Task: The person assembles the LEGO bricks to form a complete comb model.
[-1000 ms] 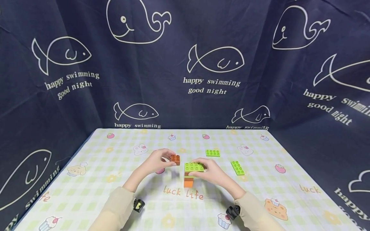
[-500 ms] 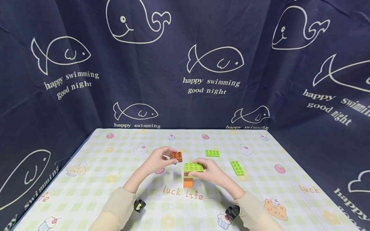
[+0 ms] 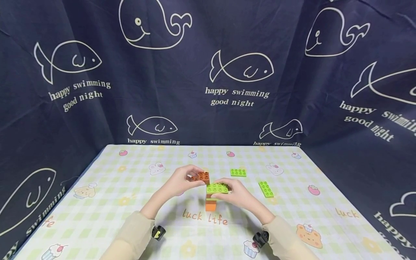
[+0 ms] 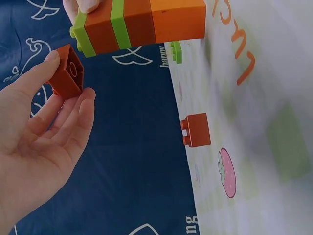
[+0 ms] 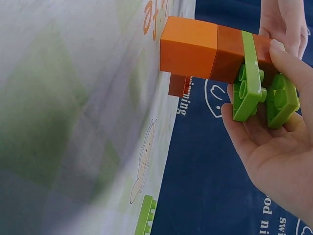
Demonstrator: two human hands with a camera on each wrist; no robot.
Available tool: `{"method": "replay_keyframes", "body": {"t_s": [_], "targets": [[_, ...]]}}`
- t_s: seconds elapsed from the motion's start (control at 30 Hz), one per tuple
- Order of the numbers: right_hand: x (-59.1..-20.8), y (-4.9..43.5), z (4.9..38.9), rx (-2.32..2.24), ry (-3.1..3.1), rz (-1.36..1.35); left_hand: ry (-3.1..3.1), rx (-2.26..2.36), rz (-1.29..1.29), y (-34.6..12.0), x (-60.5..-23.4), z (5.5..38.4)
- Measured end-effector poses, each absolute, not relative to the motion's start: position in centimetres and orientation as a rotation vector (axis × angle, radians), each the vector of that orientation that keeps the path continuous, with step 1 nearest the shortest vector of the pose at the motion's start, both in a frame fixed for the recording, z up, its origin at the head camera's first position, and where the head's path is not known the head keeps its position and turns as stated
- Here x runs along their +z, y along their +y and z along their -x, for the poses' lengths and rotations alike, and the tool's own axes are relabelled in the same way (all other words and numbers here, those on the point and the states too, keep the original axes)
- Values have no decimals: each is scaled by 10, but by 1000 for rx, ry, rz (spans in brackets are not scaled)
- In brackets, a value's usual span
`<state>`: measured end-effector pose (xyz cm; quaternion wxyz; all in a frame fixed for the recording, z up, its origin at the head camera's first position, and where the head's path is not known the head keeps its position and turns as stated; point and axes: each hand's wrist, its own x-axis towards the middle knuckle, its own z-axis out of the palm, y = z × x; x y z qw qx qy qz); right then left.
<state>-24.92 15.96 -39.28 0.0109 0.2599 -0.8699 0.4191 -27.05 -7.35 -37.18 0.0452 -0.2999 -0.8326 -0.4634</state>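
Observation:
My left hand [image 3: 180, 180] pinches a reddish-brown toy brick [image 3: 204, 176] between thumb and fingers. In the left wrist view the hollow underside of this brown brick [image 4: 68, 72] shows, apart from the stack and beside its upper end. The upright brick stack [image 5: 195, 46] has an orange brick [image 4: 178, 20] at the bottom, then brown bricks alternating with green plates. Its top green plate [image 3: 217, 187] has bare studs. My right hand [image 3: 238, 193] grips the stack's upper part, thumb on the near side; its fingers behind are partly hidden in the head view.
Another brown brick [image 4: 197, 130] stands on the table behind my left hand. Two loose green plates lie farther off: one at the back [image 3: 238, 172], one at the right [image 3: 266, 189]. A patterned cloth [image 3: 107, 202] covers the table, with a dark blue curtain [image 3: 195, 119] behind.
My left hand has moved right with its brown brick, up to the stack's upper left edge, uncovering the other brown brick behind. The right hand and the stack stay put.

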Motion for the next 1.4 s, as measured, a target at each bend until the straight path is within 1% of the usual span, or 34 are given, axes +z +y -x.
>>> {"method": "replay_keyframes", "body": {"t_s": [0.47, 0.73, 1.4], "targets": [[-394, 159, 250, 1296, -2695, -853, -2569, -1410, 963, -65, -372, 265], [-393, 159, 250, 1307, -2701, -823, -2547, -1408, 1028, -59, -374, 263], [-393, 159, 251, 1300, -2703, -858, -2542, -1419, 1092, -56, -375, 262]]}}
